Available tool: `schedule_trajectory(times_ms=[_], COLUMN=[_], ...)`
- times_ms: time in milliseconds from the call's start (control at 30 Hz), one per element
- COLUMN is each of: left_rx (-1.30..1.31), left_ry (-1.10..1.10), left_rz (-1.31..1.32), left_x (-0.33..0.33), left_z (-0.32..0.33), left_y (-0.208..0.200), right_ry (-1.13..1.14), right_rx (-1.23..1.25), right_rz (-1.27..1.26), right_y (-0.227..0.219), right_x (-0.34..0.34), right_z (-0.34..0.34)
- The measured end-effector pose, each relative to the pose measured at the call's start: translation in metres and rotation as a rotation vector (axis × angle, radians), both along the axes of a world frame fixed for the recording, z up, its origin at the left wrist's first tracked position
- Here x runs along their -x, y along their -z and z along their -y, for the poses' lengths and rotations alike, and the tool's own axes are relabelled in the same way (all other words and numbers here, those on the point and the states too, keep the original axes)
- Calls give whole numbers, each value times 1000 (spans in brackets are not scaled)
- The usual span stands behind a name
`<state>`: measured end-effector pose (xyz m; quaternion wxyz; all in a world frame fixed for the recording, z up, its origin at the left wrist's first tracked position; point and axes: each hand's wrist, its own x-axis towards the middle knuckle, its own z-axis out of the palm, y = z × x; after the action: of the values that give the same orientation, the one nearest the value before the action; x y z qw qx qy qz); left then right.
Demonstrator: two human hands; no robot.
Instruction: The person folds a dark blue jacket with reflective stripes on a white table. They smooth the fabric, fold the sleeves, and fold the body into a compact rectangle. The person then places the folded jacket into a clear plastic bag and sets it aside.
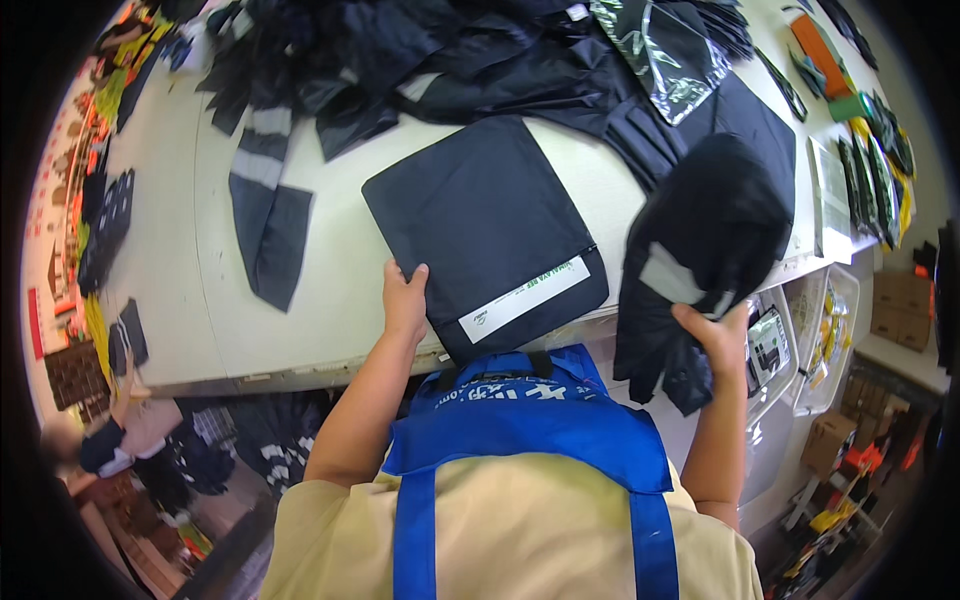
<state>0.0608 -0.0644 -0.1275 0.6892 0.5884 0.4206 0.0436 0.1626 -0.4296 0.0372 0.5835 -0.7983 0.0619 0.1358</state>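
A flat, dark navy fabric pouch [480,200] with a white printed strip along its near side lies at the table's front edge, its near corner reaching over the edge. My left hand [405,298] pinches the pouch's left side, thumb on top. Off to the right, my right hand [718,338] grips a bunched dark garment [705,215] with a pale grey band, holding it up by its lower part. The garment's loose end hangs below the table edge. My right fingers are partly hidden behind the cloth.
Dark garments [420,60] with grey bands are heaped along the far side, a clear plastic bag [665,60] among them. One banded piece [270,210] lies at the left. Plastic bins [825,340] stand below right. Another person [110,440] is at the far left.
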Motion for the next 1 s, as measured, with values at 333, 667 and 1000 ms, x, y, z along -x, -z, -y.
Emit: schedule_trajectory(times_ms=[333, 667, 1000], left_rx=[-1260, -1368, -1259], left_ry=[959, 896, 853], left_rz=[271, 357, 435], left_x=[33, 4, 8], left_z=[20, -12, -15], left_y=[-9, -23, -92], right_ry=[-648, -1263, -1004], right_rx=[757, 808, 1017], right_rz=[162, 367, 347], right_y=[39, 23, 21], right_x=[36, 57, 41], right_z=[-99, -95, -142])
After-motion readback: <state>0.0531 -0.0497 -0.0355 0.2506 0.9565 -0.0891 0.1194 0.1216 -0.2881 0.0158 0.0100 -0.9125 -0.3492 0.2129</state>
